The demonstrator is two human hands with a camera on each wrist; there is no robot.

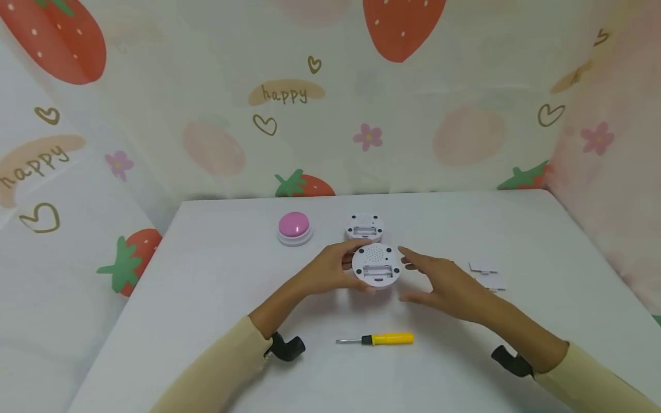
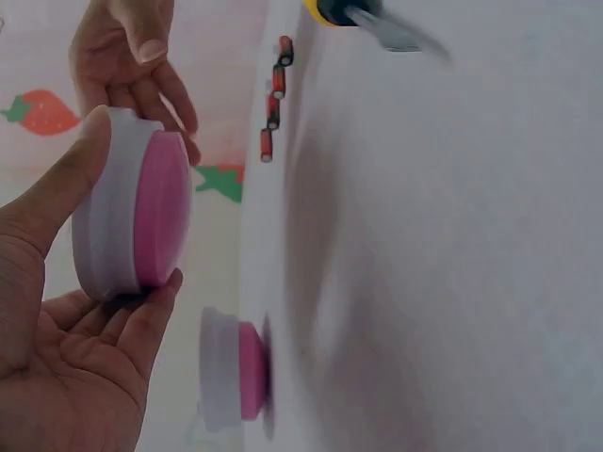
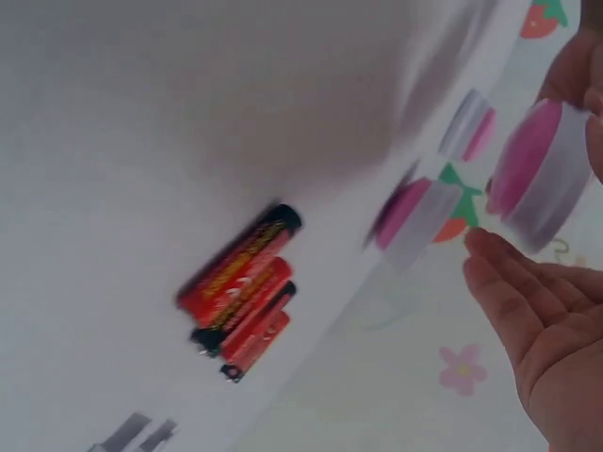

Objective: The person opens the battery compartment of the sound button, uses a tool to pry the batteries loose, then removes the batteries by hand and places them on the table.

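Observation:
My left hand (image 1: 326, 269) grips a round white push button (image 1: 376, 256) by its rim, thumb and fingers on opposite sides. Its underside, with an uncovered battery compartment, faces the head camera; the pink dome (image 2: 166, 209) shows in the left wrist view. Beside it, my right hand (image 1: 454, 287) is held with fingers spread and apart from it in the head view. Just behind stands a second push button (image 1: 364, 222), upside down with its battery compartment uncovered. A third push button (image 1: 294, 225) sits pink side up at the back.
A yellow-handled screwdriver (image 1: 391, 339) lies near the front of the white table (image 1: 206, 275). Small white covers (image 1: 489, 280) lie at the right. Several red and black batteries (image 3: 247, 264) lie in a row in the right wrist view. A strawberry-print backdrop (image 1: 392, 166) encloses the table.

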